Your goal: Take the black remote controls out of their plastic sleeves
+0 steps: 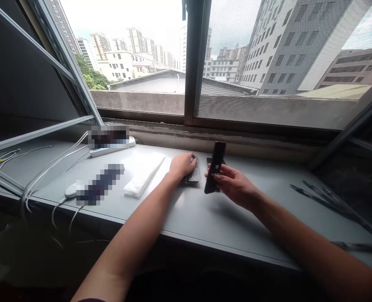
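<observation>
In my right hand (236,182) a slim black phone-like device (215,167) stands nearly upright, pinched between thumb and fingers. Small light marks show on its face. Behind it, partly hidden, another flat black thing (209,160) lies on the table. My left hand (183,165) curls over a dark flat thing in clear plastic wrap (193,174), which rests on the table. Its fingertips reach over the far end, and the hand covers part of the thing.
On the grey table (186,214), a white plastic bag (144,174) lies left of my left arm. Further left are a white power strip (113,147), a round white charger (70,191) and white cables (47,167). Black cables (327,201) lie right. Metal frame bars (37,130) stand left.
</observation>
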The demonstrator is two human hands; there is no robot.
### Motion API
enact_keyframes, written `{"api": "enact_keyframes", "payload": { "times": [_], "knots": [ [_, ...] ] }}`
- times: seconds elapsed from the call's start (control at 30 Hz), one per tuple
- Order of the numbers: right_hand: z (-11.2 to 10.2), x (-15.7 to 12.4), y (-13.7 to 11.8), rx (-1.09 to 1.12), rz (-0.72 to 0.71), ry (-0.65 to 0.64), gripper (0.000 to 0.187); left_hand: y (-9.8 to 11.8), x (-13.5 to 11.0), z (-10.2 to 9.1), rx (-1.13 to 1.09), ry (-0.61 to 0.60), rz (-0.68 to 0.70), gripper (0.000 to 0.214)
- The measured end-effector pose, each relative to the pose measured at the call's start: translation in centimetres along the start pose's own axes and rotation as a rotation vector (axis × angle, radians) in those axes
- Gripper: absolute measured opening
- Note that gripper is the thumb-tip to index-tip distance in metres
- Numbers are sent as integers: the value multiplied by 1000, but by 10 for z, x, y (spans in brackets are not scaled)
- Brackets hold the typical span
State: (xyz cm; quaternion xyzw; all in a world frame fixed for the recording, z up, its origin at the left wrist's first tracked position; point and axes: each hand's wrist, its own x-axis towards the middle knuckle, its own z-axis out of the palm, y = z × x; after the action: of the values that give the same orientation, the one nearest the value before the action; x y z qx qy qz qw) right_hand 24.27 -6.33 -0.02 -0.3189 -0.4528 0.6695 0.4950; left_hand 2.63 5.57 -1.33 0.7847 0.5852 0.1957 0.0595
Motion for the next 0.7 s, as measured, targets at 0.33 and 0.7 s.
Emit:
{"api": "enact_keyframes", "payload": {
  "times": [0.33,0.7],
  "knots": [
    [6,-2,8,-693,-578,-20,17,-3,3,4,-13,7,2,35],
    [1,-1,10,-857,-651,-24,24,-1,1,3,-5,1,10,37]
  ]
}}
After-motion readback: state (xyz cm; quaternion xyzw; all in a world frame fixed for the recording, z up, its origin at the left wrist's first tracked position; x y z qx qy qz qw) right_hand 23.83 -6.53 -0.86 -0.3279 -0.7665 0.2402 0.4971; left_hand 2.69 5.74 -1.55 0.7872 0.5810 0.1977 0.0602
